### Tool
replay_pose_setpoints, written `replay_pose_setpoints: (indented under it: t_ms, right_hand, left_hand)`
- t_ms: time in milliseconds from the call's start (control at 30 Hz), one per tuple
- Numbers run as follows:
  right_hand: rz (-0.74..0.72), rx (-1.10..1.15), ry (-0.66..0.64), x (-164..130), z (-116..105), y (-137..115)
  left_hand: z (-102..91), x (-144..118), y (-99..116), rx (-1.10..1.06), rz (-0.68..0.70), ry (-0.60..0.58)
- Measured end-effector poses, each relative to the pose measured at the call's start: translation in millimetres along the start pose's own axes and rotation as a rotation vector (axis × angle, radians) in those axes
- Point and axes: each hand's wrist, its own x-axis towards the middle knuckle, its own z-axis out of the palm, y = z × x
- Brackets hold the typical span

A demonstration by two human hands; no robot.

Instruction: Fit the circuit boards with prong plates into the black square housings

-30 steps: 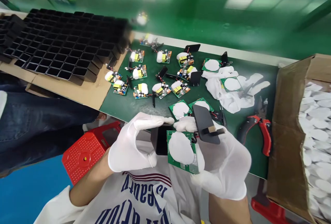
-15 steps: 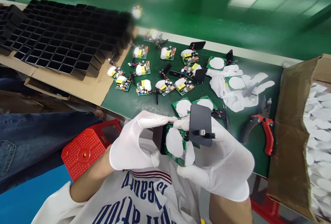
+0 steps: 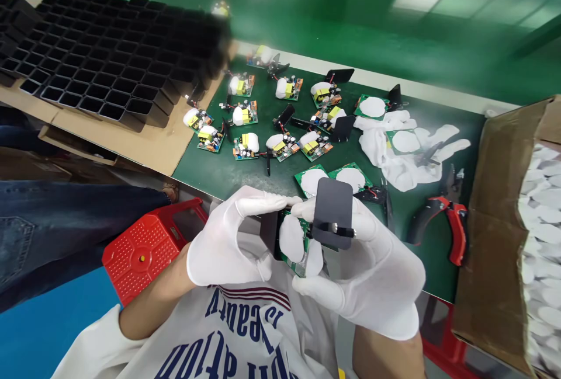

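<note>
In a white glove, my left hand [image 3: 232,239] grips a black plastic case [image 3: 269,233], its open end facing right. My gloved right hand [image 3: 368,268] holds a green circuit board [image 3: 302,224] that carries white pads [image 3: 291,239]. The board's left part sits inside the mouth of the case. A black end plate with metal plug pins [image 3: 333,212] stands up beside the board, against my right fingers. Just beyond my hands, two circuit boards with white pads [image 3: 350,178] lie on the green table.
Several circuit boards with yellow parts [image 3: 280,145] are spread over the table. Rows of black cases [image 3: 100,69] stand on cardboard at left. Red-handled pliers [image 3: 456,233], a white glove [image 3: 377,145] and a carton of white pads [image 3: 491,221] are at right. A red stool [image 3: 144,250] stands lower left.
My right hand has moved slightly left, carrying the circuit board deeper into the black case. The end plate has shifted left with it. My left hand holds nearly the same place.
</note>
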Motion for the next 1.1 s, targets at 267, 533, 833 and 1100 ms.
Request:
replay_pose_setpoints:
  t_ms: [267,533,833,1100]
  right_hand:
    - [-0.095,-0.057,0.001,8,0,-6]
    - [-0.082,-0.036,-0.035,8,-1,-3]
    - [-0.110,-0.108,-0.036,16,1,-10]
    - [-0.124,-0.135,-0.057,22,3,-13]
  left_hand:
    - [-1.4,-1,0,0.024,-0.016,-0.005]
    - [-2.5,-2,-2,0.005,-0.027,-0.008]
    - [-2.5,-3,-1,-0.004,-0.053,-0.009]
    - [-3.7,-4,-5,-0.002,-0.050,-0.011]
